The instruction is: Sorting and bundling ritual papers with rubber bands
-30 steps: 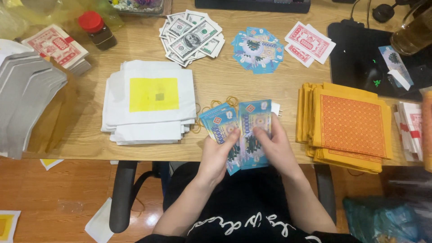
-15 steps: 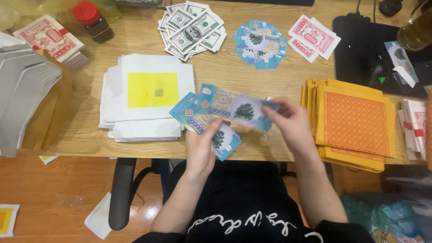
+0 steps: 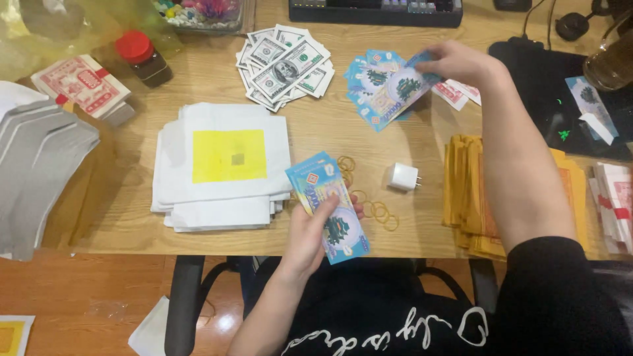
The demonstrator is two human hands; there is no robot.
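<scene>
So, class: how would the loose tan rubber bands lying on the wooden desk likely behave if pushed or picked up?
The tan rubber bands look thin and limp, so they would probably flop and feel very light. Lying flat on the wooden desk, they seem unlikely to roll, and may drag or bunch when pushed.

red-and-white paper packet (image 3: 80,84) far left, red-banded packets (image 3: 616,206) right edge

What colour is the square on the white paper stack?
Yellow square with a small grey centre, seen in the head view.
</scene>
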